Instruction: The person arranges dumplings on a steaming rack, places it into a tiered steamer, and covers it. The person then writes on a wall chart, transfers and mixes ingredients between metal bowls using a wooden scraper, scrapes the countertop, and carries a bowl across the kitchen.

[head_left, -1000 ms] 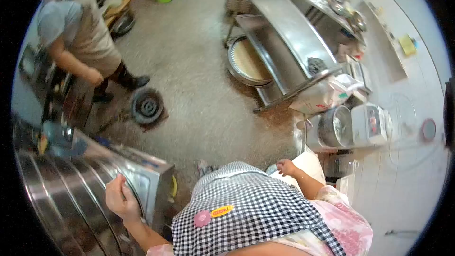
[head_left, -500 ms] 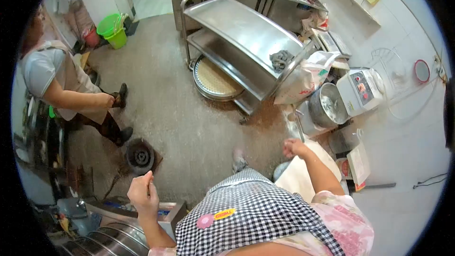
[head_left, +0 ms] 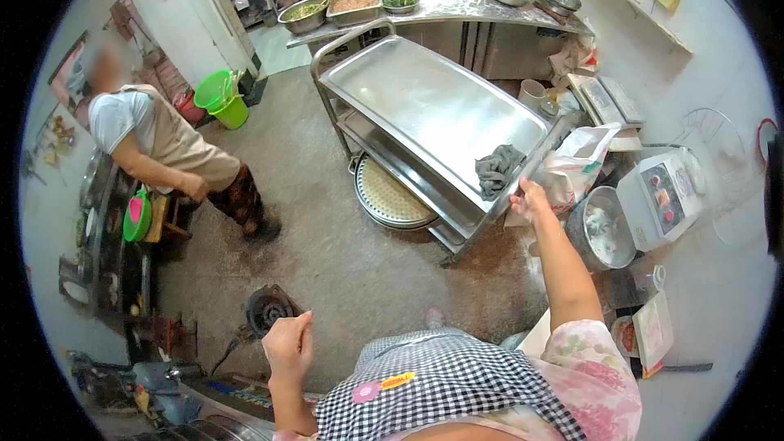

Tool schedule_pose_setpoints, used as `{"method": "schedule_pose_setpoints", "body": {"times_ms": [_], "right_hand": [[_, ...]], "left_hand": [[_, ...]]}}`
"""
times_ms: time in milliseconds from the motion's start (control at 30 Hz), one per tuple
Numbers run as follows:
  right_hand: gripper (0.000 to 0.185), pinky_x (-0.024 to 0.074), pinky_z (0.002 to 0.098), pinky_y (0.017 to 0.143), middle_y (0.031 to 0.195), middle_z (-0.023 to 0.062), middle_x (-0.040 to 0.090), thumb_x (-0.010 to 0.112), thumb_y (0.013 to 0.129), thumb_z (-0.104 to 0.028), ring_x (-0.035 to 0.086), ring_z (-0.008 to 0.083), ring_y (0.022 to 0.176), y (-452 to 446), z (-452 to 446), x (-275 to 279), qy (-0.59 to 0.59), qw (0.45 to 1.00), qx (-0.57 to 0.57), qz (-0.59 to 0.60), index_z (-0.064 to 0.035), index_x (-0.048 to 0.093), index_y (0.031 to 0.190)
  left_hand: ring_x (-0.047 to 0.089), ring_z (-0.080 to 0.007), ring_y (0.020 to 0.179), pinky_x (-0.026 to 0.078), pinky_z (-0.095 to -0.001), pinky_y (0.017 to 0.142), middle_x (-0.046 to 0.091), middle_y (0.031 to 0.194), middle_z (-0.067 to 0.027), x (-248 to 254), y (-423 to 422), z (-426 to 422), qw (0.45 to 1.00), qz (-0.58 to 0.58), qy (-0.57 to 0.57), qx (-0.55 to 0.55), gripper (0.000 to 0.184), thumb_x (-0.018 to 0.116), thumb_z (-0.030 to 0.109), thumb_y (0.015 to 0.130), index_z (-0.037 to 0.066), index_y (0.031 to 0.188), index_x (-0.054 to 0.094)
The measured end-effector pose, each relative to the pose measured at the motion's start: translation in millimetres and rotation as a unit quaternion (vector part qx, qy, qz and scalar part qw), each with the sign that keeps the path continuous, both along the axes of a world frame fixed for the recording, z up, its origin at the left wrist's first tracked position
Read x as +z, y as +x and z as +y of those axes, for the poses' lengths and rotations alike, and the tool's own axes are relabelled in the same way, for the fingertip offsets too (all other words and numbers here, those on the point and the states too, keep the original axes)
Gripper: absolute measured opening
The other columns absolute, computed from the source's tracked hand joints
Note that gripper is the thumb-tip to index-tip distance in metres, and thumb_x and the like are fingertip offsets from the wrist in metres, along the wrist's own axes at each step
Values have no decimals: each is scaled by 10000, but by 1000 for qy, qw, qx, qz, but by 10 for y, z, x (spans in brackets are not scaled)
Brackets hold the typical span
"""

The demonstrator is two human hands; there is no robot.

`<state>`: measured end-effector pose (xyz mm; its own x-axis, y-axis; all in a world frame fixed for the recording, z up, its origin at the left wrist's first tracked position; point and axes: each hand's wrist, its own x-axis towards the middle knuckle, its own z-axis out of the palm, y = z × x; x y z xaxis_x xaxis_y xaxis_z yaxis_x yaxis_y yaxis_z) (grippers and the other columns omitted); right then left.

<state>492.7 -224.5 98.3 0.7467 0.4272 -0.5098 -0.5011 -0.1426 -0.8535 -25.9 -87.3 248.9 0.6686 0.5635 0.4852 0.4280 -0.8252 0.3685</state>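
A stainless steel trolley [head_left: 441,106] with shelves stands ahead of me. My right hand [head_left: 532,201] is at its near right end, fingers curled at the metal handle [head_left: 500,206]. Close to that hand, a crumpled grey cloth [head_left: 500,170] lies on the top shelf. My left hand [head_left: 288,346] is a loose fist in front of my checked apron [head_left: 441,388], away from the trolley; I see nothing in it. Round perforated trays [head_left: 390,189] rest low under the trolley's left side.
A person [head_left: 163,135] in a beige apron stands at the left. A dark round burner-like object [head_left: 269,309] sits on the floor. At the right are a metal mixing bowl [head_left: 603,229], a white machine [head_left: 661,200] and a white bag [head_left: 576,155]. A floury worktable [head_left: 351,26] holds food pans.
My right hand has reached forward to the trolley's handle. My view has shifted nearer the trolley and raised. The other person stands more upright. My left hand stays closed.
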Motion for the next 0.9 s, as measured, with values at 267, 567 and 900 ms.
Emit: {"method": "schedule_pose_setpoints", "body": {"times_ms": [267,567,900], "right_hand": [[266,284,240,340,645,46,505,439,915,-312,340,98,410,-323,12,-21,48,998,-17,25,-78,488,797],[207,328,270,362,724,46,416,420,920,-248,383,138,500,-1799,650,312,-72,992,41,98,-45,458,930],[268,474,288,483,858,80,587,475,860,-226,591,167,657,-2981,1522,184,11,809,582,84,-34,558,1028]], "left_hand": [[582,-235,610,456,-323,531,599,681,-90,-256,346,197,996,63,-57,-30,202,632,-14,667,52,857,617],[598,-232,708,478,-340,597,622,752,-70,-481,1301,590,978,17,-78,-193,191,629,38,687,88,871,628],[567,-290,735,460,-377,659,593,782,-117,-425,1192,1015,982,-62,-64,-169,206,614,2,653,36,856,602]]}}
